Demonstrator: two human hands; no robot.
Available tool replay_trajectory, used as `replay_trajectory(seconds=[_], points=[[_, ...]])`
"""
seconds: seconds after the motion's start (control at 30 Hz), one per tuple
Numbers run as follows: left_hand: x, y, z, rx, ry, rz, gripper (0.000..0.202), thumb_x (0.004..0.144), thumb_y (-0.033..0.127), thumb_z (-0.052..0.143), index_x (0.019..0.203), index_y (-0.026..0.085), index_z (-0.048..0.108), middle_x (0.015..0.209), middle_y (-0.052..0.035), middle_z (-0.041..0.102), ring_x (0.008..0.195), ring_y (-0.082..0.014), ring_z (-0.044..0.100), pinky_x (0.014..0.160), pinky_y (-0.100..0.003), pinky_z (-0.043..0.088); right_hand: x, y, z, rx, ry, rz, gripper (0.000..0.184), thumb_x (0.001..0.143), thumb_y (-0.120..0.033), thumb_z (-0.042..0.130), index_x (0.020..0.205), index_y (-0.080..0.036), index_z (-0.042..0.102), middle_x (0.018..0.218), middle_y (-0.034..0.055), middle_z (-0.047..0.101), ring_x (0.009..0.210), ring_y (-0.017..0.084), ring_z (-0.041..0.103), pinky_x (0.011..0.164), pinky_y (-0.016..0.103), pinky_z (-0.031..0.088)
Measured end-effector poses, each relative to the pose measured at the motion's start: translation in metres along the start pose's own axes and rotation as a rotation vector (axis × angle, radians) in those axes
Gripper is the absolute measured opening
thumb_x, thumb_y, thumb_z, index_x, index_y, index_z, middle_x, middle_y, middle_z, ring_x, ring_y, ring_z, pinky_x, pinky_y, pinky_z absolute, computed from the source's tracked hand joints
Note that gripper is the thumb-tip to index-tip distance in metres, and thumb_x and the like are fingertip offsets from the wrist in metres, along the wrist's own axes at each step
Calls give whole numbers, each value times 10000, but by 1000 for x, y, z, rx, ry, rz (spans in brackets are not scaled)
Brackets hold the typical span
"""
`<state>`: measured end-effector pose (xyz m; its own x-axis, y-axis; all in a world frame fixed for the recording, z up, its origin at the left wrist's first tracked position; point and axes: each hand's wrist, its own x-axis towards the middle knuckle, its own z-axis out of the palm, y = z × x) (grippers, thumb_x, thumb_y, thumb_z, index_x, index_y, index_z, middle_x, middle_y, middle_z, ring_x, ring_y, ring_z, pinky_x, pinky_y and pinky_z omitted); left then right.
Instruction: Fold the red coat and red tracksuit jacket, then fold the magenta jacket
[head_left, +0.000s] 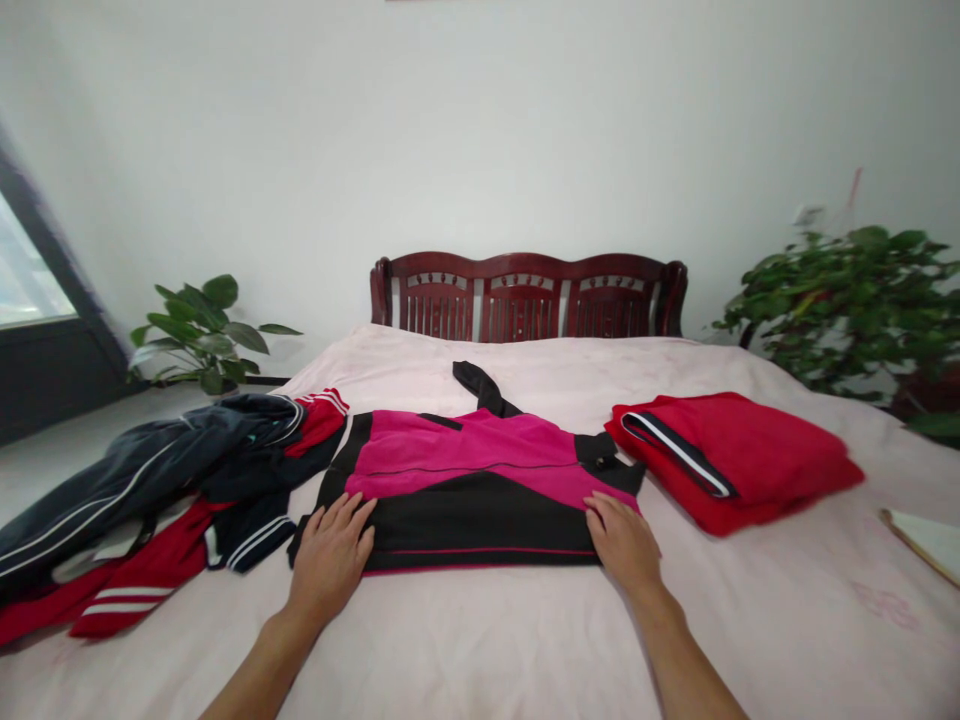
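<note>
A magenta and black jacket (465,450) lies sideways across the bed, its near part folded over in a black panel with a thin magenta line. One black sleeve (480,385) sticks out at its far side. My left hand (334,545) rests flat on the jacket's left end, fingers stretched out. At the right end, near the collar, my right hand (619,535) lies with its fingers spread on the cloth. Neither hand visibly grips the fabric.
Left of the jacket is a loose heap of navy and red clothes (172,480) with white stripes. A folded red garment pile (757,460) sits to the right. The pink sheet (487,640) covers the surface. Beyond stand a dark red wooden headboard (517,300) and leafy plants (847,310).
</note>
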<state>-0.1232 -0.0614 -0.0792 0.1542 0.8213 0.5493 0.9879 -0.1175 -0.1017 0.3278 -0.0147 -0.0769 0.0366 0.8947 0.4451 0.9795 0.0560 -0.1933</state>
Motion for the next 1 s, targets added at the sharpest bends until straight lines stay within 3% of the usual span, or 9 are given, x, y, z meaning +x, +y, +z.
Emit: replay_trajectory(seconds=[1.0], points=[[0,-3,1,-48,-2,-2,400,926,322,457,1274,224,628,1340,-90,628,1272,-287,533,1059,-480,374,1,4,3,19,-25,9,341,926,-253,430,1124,-198,702,1253,58,670,1139,223,599,1010,383,431]])
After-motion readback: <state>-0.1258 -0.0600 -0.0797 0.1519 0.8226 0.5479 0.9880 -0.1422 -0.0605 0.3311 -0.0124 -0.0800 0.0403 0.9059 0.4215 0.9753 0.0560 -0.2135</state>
